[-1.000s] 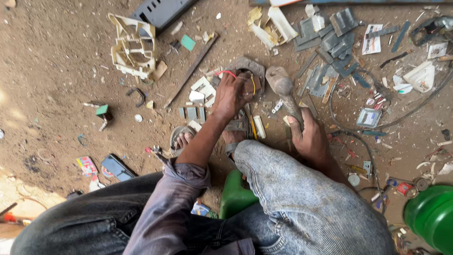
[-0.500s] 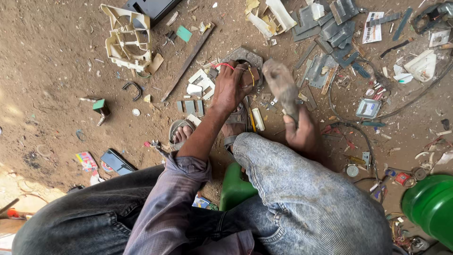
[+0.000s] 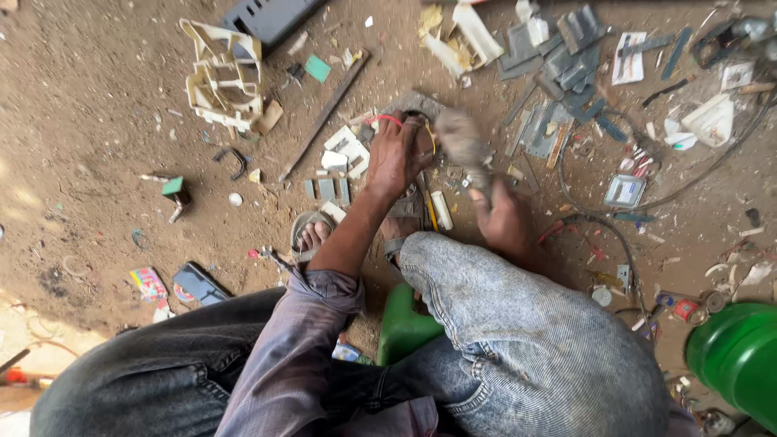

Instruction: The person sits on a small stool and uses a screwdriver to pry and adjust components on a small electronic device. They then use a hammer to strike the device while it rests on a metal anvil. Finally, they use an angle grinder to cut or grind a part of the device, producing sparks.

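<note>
My left hand [image 3: 396,158] presses down on a small part with red and yellow wires [image 3: 421,133] that lies on the dirt ground in front of my feet. My right hand [image 3: 502,217] grips the handle of a hammer [image 3: 460,142]. Its grey head is blurred and sits right beside the wired part, next to my left fingers. My sandalled left foot [image 3: 312,235] rests on the ground just below my left forearm.
Scrap lies all around: a broken cream plastic frame [image 3: 222,77], a dark slotted casing [image 3: 271,16], grey plastic pieces [image 3: 566,57], a long metal bar [image 3: 324,113] and loose cables [image 3: 615,235]. A green container [image 3: 736,356] stands at the right, and a green stool [image 3: 405,324] is under me.
The hammer has swung from beside my right knee up and leftward, down onto the wired part. My left hand has stayed on the part.
</note>
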